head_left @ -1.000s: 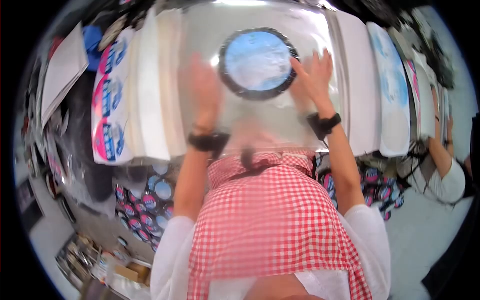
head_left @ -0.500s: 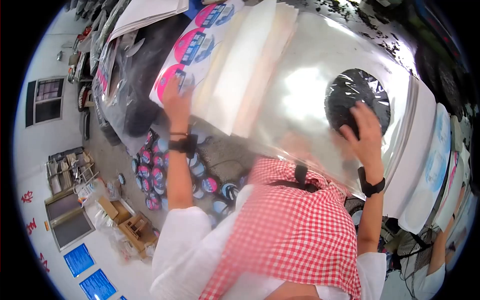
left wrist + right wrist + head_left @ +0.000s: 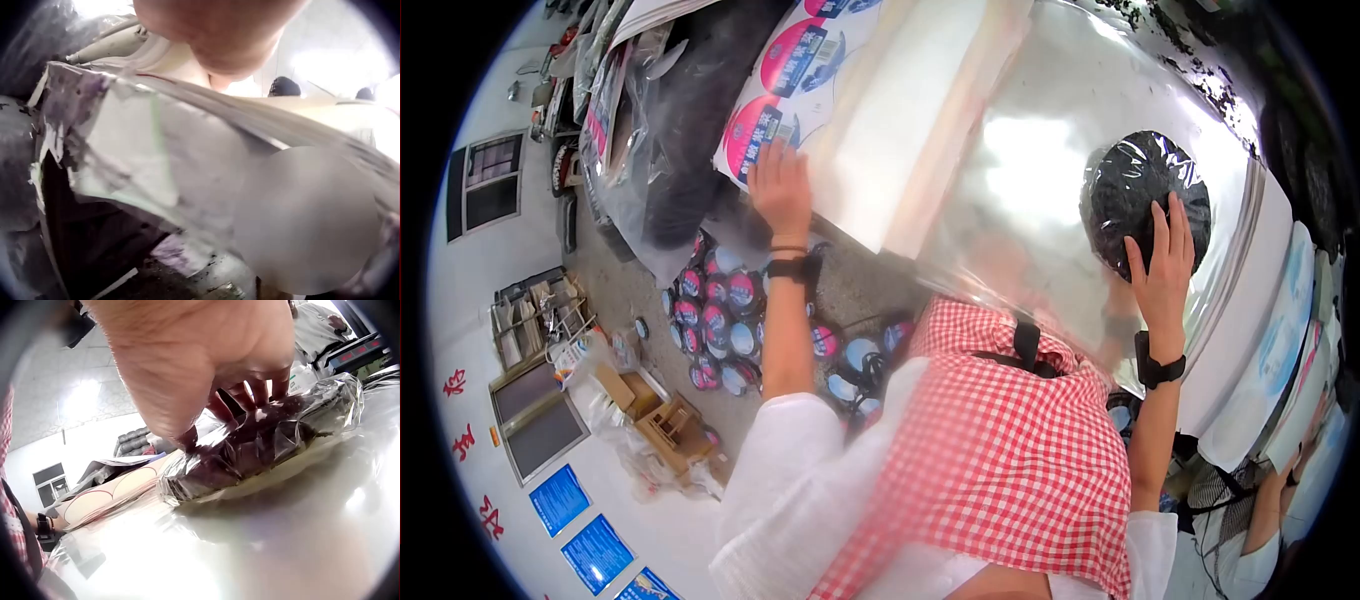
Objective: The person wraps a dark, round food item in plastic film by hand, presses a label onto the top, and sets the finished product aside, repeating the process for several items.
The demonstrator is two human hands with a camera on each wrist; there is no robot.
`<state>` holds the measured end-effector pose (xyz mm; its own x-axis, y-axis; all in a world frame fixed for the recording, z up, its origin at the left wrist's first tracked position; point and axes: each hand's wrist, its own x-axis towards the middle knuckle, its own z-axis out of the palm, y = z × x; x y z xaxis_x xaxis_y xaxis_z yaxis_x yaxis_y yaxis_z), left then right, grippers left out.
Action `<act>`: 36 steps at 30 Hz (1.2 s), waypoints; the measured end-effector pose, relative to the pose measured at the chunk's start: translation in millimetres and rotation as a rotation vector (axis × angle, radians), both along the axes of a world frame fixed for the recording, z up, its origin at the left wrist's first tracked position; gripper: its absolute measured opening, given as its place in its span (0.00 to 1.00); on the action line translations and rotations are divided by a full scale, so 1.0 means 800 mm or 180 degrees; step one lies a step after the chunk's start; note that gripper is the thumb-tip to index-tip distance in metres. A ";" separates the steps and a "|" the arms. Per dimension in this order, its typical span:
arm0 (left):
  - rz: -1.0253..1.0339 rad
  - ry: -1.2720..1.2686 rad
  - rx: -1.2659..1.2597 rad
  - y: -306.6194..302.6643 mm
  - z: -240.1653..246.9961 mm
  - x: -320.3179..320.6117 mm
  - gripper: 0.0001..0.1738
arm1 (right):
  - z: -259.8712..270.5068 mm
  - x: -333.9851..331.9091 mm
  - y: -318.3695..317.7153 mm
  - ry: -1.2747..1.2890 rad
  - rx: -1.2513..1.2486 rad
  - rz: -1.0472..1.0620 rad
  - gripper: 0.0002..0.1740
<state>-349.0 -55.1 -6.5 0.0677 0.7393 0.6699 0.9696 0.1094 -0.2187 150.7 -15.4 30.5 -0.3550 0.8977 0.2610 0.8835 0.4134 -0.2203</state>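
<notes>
My right hand (image 3: 1165,275) rests on a round black pack (image 3: 1130,190) wrapped in clear, wrinkled film. Its thumb and fingers are spread over the near right part of the pack; in the right wrist view the fingertips touch its top. The pack lies on a shiny, reflective table surface (image 3: 1000,250). My left hand (image 3: 780,190) is out to the left, fingertips on the near edge of a stack of printed label sheets (image 3: 765,125) with pink circles and blue lettering. The left wrist view shows part of that hand (image 3: 219,37) over layered sheet edges.
White and cream sheets (image 3: 900,120) lie beside the label stack. On the right are more white sheets (image 3: 1235,290) and blue-printed sheets (image 3: 1265,340). Several round labelled packs (image 3: 720,310) lie on the floor. Beyond the table's right end is another person's arm (image 3: 1265,515).
The round pack, blue face up a second ago, now shows black. My left hand swung left from beside it to the label stack. My right hand stayed at the pack; the view turned left.
</notes>
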 end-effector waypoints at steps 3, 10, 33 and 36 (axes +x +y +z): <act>0.0035 -0.0263 -0.0117 0.002 0.000 -0.004 0.09 | -0.001 -0.001 0.000 -0.0012 0.0011 -0.0020 0.30; 0.0273 -0.2947 -0.1143 0.017 0.055 -0.050 0.13 | -0.001 0.003 0.000 -0.0022 0.0037 -0.0004 0.30; 0.0825 -0.4896 -0.1597 0.031 0.064 -0.148 0.11 | -0.003 0.009 0.001 0.0127 -0.0050 0.0035 0.30; 0.0532 -0.5461 -0.1710 0.028 0.096 -0.150 0.15 | 0.001 0.018 0.002 0.0356 -0.0170 0.0138 0.30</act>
